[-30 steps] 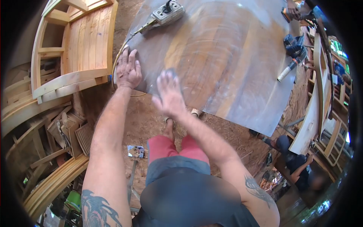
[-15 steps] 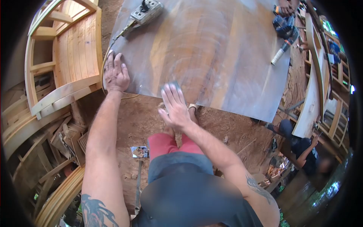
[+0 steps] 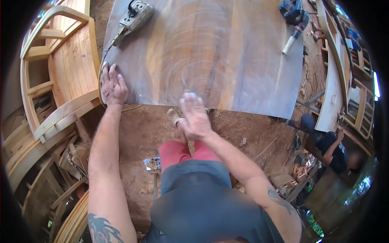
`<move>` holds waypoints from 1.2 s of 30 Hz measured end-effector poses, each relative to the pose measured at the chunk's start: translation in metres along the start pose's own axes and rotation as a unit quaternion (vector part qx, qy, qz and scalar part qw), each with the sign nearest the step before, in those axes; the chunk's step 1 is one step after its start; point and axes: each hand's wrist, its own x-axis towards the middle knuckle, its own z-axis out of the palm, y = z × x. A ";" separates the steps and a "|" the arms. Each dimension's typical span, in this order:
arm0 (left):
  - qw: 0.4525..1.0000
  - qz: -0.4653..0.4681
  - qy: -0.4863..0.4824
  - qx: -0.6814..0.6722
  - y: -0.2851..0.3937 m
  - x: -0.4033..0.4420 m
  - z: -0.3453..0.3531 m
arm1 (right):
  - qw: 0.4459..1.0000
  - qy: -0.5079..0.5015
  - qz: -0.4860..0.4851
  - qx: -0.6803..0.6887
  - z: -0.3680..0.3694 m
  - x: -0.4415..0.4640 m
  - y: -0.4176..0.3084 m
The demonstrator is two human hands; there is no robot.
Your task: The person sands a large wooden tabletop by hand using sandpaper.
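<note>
A broad wooden tabletop (image 3: pixel 243 60), dusty and marked with pale swirls, lies in front of me. My left hand (image 3: pixel 114 88) rests flat on its near left corner, fingers spread, beside a cable. At the near edge, my right hand (image 3: pixel 195 115) presses a small dark-green piece of sandpaper (image 3: pixel 190 92) against the wood. Motion blurs the fingers, and they cover most of the sandpaper. Farther back on the left of the tabletop lies a grey socket box (image 3: pixel 135 15) with its cable.
A blue power tool (image 3: pixel 295 18) with a pale nozzle lies at the tabletop's far right. A slatted wooden bench (image 3: pixel 75 60) stands close on the left. Timber offcuts (image 3: pixel 77 156) lie below it. A person (image 3: pixel 330 141) in dark clothes is at the right, near a long pale board (image 3: pixel 327 107).
My right hand has slid slightly right along the near edge with the sandpaper. The left hand stays on the corner. The view has shifted, and another person's hand by the power tool has left it.
</note>
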 end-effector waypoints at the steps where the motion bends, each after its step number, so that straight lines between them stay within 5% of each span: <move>1: 1.000 0.001 0.001 0.001 0.001 0.000 0.000 | 0.999 0.017 0.026 -0.032 -0.013 -0.010 0.019; 5: 1.000 -0.004 0.006 -0.012 -0.002 0.001 0.002 | 0.979 0.131 0.134 -0.075 -0.042 0.095 0.058; 8: 1.000 -0.015 -0.003 -0.012 0.000 0.001 -0.001 | 0.995 0.095 0.041 -0.018 -0.011 0.134 0.004; 11: 1.000 -0.016 -0.011 -0.019 0.000 0.002 -0.001 | 0.999 -0.006 -0.038 -0.018 -0.004 0.063 -0.018; 13: 0.999 -0.020 -0.011 -0.023 0.000 0.002 -0.001 | 0.997 0.017 -0.031 -0.064 -0.013 0.026 0.018; 18: 1.000 -0.020 -0.005 -0.016 0.000 0.002 0.001 | 0.982 0.125 0.107 -0.089 -0.049 0.134 0.064; 21: 0.999 -0.027 -0.017 -0.005 -0.001 0.001 -0.001 | 0.994 0.098 0.010 -0.046 -0.023 0.184 0.007; 23: 0.999 -0.029 -0.015 -0.015 0.000 0.002 -0.002 | 0.998 -0.023 -0.041 -0.043 -0.005 0.147 -0.027; 26: 0.999 -0.030 -0.014 -0.029 -0.002 0.001 0.000 | 0.996 -0.042 -0.073 -0.041 -0.007 0.078 -0.003; 29: 0.999 -0.026 -0.005 -0.028 -0.001 0.002 -0.001 | 0.992 0.046 -0.029 -0.116 -0.031 0.100 0.054; 32: 0.999 -0.036 -0.015 -0.005 0.001 0.001 -0.003 | 0.989 0.099 0.060 -0.091 -0.044 0.193 0.031; 36: 0.999 -0.030 -0.007 -0.021 -0.001 0.001 -0.002 | 0.997 0.022 -0.061 -0.045 -0.010 0.188 -0.025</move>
